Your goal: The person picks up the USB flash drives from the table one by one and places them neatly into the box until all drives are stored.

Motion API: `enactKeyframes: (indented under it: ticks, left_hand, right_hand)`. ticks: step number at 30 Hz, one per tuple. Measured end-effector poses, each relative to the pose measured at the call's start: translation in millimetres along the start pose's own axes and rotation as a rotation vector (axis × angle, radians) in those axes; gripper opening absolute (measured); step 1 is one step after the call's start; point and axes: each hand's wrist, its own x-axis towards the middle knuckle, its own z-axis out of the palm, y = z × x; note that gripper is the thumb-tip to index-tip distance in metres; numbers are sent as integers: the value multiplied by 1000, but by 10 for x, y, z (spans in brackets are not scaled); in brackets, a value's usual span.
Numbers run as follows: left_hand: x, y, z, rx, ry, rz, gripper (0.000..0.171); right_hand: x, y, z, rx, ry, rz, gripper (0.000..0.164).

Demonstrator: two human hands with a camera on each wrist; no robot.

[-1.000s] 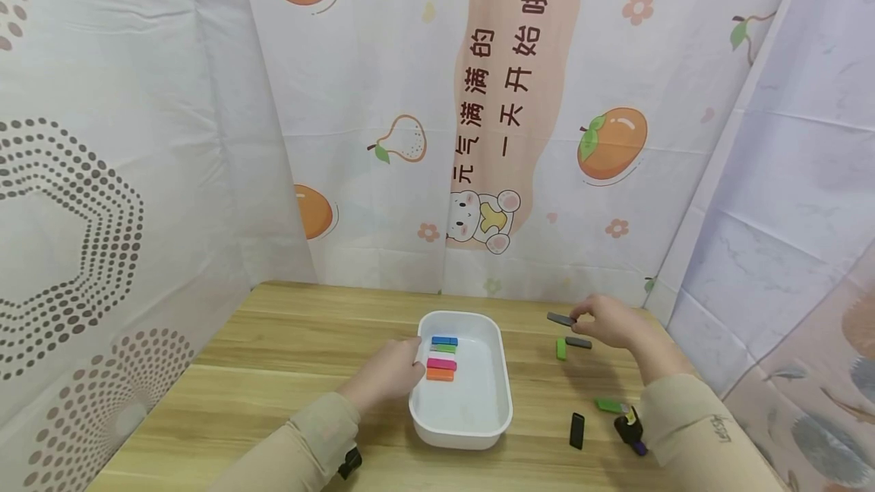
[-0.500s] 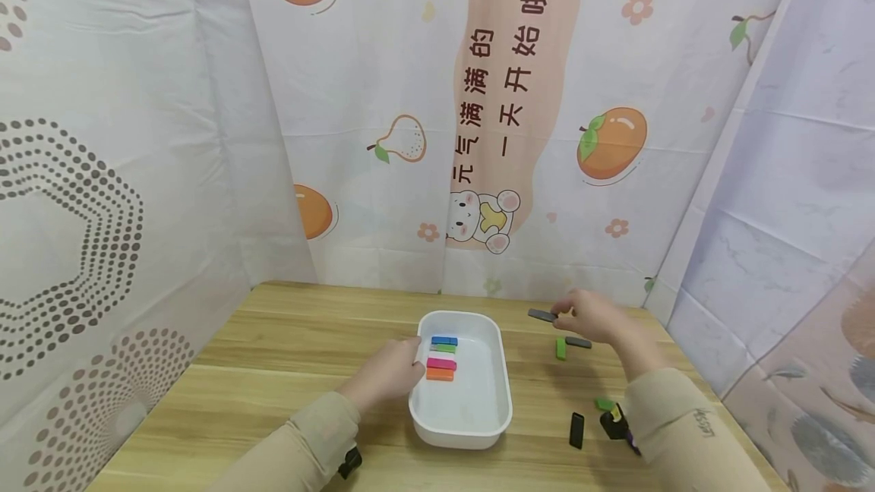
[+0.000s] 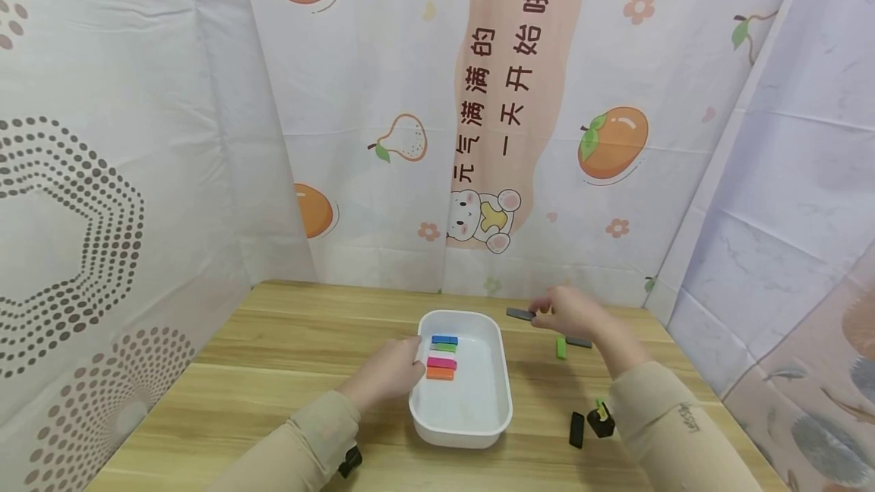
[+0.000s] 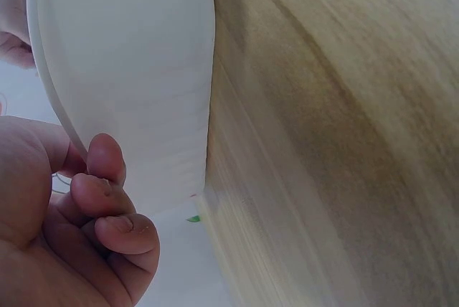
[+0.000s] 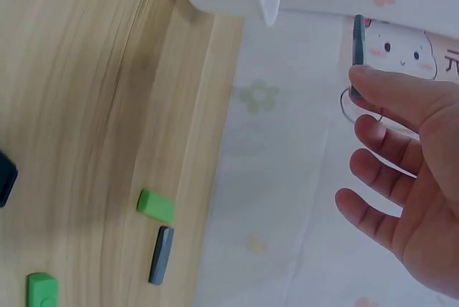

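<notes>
My left hand [image 3: 388,372] grips the left rim of a white plastic tray [image 3: 472,412]; in the left wrist view, its curled fingers [image 4: 107,196] meet the tray's edge. Inside the tray, small blue [image 3: 444,340], green [image 3: 446,348], pink [image 3: 441,364] and orange [image 3: 440,373] sticks lie in a column along the left. Held up right of the tray, a slim dark grey stick [image 3: 520,314] is pinched between thumb and forefinger of my right hand [image 3: 573,316]. In the right wrist view the other fingers are spread loosely, with the grey stick [image 5: 358,41] pointing away.
Right of the tray lie a green stick [image 3: 561,348], another grey stick [image 3: 579,342] and a black one [image 3: 577,430]. A black strap-like item [image 3: 601,421] shows beside the right sleeve. Printed curtains [image 3: 383,264] border the wooden table [image 3: 307,325].
My right hand has moved left with the grey stick, toward the tray. The left hand and the tray have stayed in place.
</notes>
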Motion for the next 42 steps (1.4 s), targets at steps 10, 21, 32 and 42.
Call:
enactKeyframes:
  ticks: [10,21,32,42]
  left_hand:
    - [20,-14,-2,6,4,16,52]
    - [24,-25,9,-8,5,18,52]
    - [27,-37,17,6,2,17,52]
    - [20,-18,5,1,-4,9,53]
  right_hand:
    - [70,-184,-36,-8,-1,-74,10]
    - [137,-390,-19,-15,-32,-92,6]
    - [237,-615,138,-69,-114,-95,8]
    - [320,-800,234,-66,-156,-132,9]
